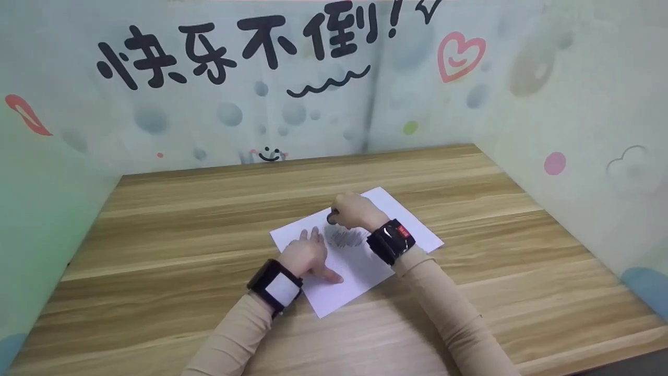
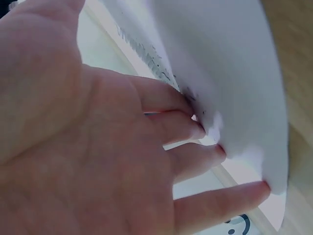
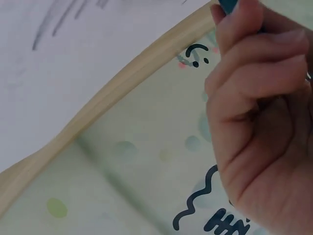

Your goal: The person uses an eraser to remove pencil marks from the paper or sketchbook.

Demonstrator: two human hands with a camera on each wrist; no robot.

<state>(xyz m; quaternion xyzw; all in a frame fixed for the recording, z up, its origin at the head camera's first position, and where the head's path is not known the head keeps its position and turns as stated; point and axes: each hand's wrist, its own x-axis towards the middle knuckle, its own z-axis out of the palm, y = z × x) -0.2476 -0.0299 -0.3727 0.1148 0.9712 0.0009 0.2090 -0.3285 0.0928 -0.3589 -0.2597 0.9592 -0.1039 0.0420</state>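
Observation:
A white sheet of paper [image 1: 360, 274] lies aslant on the wooden table, with grey scribbled strokes [image 1: 348, 238] near its middle. My left hand [image 1: 307, 257] rests on the paper's left part, fingers spread and fairly straight, the thumb out to the side. In the left wrist view its fingertips [image 2: 215, 154] touch the sheet. Above the strokes, my right hand [image 1: 357, 211] pinches a small dark object [image 1: 331, 216] between curled fingers. The right wrist view shows only a dark teal bit [image 3: 228, 5] of that object, so its kind is hidden.
The wooden table [image 1: 182, 250] extends around the sheet on all sides. A printed back wall [image 1: 323, 120] and two side walls [image 1: 589, 120] enclose it. Both wrists wear black straps [image 1: 391, 241].

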